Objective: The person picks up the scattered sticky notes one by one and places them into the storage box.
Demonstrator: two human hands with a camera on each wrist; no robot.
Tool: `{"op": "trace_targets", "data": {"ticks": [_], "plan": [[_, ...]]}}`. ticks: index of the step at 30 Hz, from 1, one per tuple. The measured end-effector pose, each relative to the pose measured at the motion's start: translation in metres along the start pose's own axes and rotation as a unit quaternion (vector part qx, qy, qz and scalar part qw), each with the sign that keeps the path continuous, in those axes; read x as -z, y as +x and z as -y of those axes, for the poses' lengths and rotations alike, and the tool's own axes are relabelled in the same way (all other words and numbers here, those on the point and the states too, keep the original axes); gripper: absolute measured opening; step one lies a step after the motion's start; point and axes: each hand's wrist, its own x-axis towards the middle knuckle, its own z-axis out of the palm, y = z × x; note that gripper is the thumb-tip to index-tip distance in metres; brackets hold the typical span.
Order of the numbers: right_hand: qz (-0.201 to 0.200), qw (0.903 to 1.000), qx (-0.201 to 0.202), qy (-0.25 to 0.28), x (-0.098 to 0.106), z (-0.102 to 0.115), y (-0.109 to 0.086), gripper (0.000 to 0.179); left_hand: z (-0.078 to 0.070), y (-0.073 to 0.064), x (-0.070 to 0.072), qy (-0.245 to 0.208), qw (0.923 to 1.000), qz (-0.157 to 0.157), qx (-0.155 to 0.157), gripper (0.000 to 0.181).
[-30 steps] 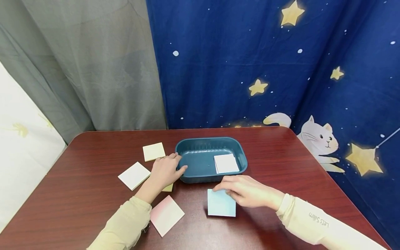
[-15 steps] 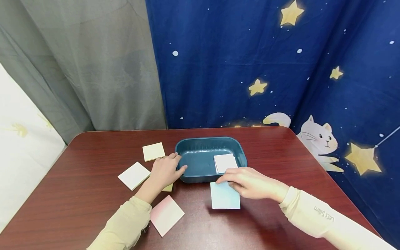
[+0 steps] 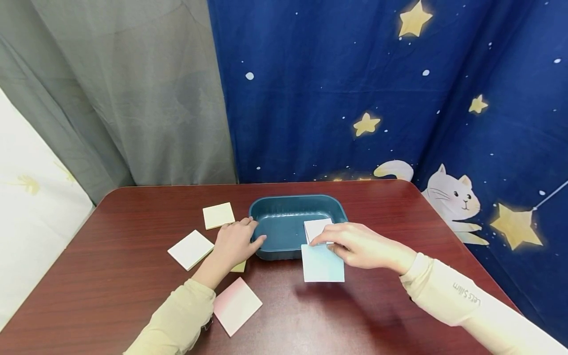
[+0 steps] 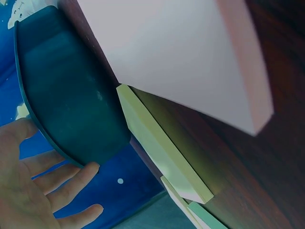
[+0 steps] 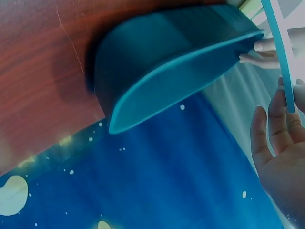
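Observation:
My right hand (image 3: 361, 245) pinches the top edge of a light-blue sticky note pad (image 3: 323, 267), between thumb and fingers. The pad hangs tilted above the table, overlapping the front rim of a dark teal plastic basket (image 3: 279, 254) in the head view. In the right wrist view the pad (image 5: 280, 45) shows edge-on. My left hand (image 3: 235, 241) rests at the basket's left end, its fingers extended and spread along the rim in the left wrist view. Inside the basket at the right lie white square pads (image 3: 314, 228), partly hidden by my right hand.
Left of the basket lie a cream pad (image 3: 218, 216), a white pad (image 3: 190, 250) and a yellow-green pad (image 3: 239, 267) partly under the left hand. A pink-and-white pad (image 3: 237, 305) lies nearer. Curtains hang behind the reddish-brown table (image 3: 133, 222).
My right hand has lifted the light-blue pad away from me and slightly right, from in front of the basket to its front rim. The left hand has stayed in place.

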Motion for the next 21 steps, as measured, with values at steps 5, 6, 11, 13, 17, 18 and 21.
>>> {"op": "trace_targets", "data": {"ticks": [5,6,11,13,17,18,21], "plan": [[0.004,0.9999,-0.014,-0.004,0.009,0.0,0.002,0.036,0.0,0.0,0.0,-0.001,1.0,0.0,0.001,0.043],[0.005,0.9999,-0.016,-0.004,0.011,0.0,0.003,0.036,0.0,0.0,0.0,-0.001,1.0,0.0,0.001,0.043],[0.003,0.9998,-0.02,-0.01,0.018,-0.001,0.005,0.036,0.0,0.0,0.0,-0.001,1.0,0.002,0.003,0.043],[0.001,0.9997,-0.022,-0.009,0.02,-0.002,0.005,0.035,0.0,0.0,0.0,0.0,1.0,0.002,0.003,0.043],[-0.003,0.9996,-0.027,-0.006,0.023,-0.004,0.006,0.035,0.0,0.0,0.0,-0.003,1.0,0.0,0.003,0.042],[-0.004,0.9996,-0.027,-0.007,0.024,-0.005,0.006,0.035,0.0,0.0,0.0,-0.003,1.0,0.0,0.003,0.042],[-0.01,0.9995,-0.026,-0.011,0.026,-0.007,0.007,0.035,0.0,0.0,0.0,-0.003,1.0,-0.002,0.004,0.042]]}}
